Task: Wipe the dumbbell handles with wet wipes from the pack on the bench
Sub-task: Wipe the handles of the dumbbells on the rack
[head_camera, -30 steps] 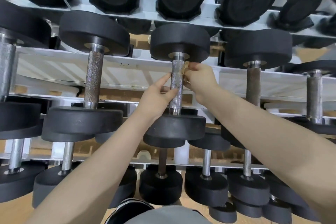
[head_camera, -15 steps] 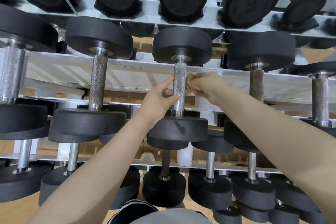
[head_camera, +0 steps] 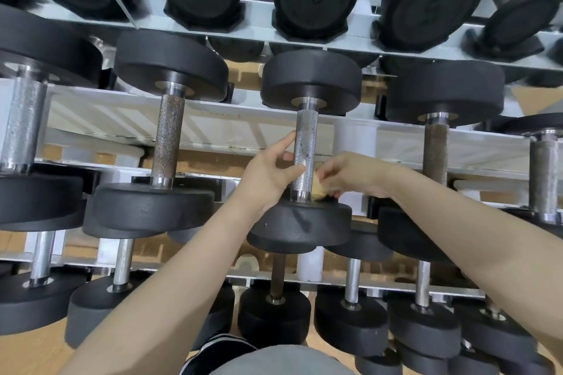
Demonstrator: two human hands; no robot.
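- The dumbbell handle (head_camera: 306, 143), a knurled silver bar, stands between two black weight heads on the middle shelf of the rack (head_camera: 213, 128).
- The wipe (head_camera: 320, 190), bunched and stained brownish, presses against the lower right side of that handle, just above the near head.
- The right hand (head_camera: 350, 175) pinches the wipe, its fingers (head_camera: 330, 172) curled round it.
- The left hand (head_camera: 271, 173) is on the handle's left side, thumb laid across the front of the bar and forefinger touching it higher up, fingers curved round it.
- Left of that handle, a rust-flecked dumbbell (head_camera: 169, 143) lies on the same shelf; right of it, a browner one (head_camera: 436, 151).
- Below the handle, smaller dumbbells line the lower shelf.
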